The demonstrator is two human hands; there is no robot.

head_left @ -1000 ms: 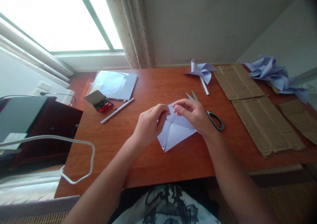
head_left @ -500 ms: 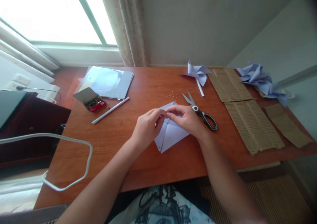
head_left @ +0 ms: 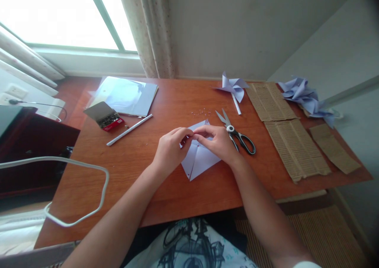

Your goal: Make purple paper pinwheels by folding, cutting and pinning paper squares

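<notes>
A square of pale paper (head_left: 201, 161) with cut lines lies on the table beneath my hands, its near corner toward me. My left hand (head_left: 171, 147) is closed in a pinch above the paper's left side. Against its fingertips, my right hand (head_left: 215, 140) pinches too. Whatever sits between the fingertips is too small and covered to make out. Just right of my right hand lie scissors (head_left: 231, 129) with black handles, blades apart and pointing away. Beyond the paper are several tiny bits (head_left: 201, 113) scattered on the wood.
A paper pinwheel (head_left: 233, 87) on a white stick lies at the back, near cardboard pieces (head_left: 296, 149) and crumpled paper (head_left: 302, 94). Leftward are a rolled paper stick (head_left: 129, 130), an open red box (head_left: 109, 122) of small metal pieces, and a folder (head_left: 145, 100). A white cable (head_left: 105, 189) crosses the left edge.
The view has shifted slightly, so everything appears a little further left. Both hands keep their pinch, fingertips together over the paper.
</notes>
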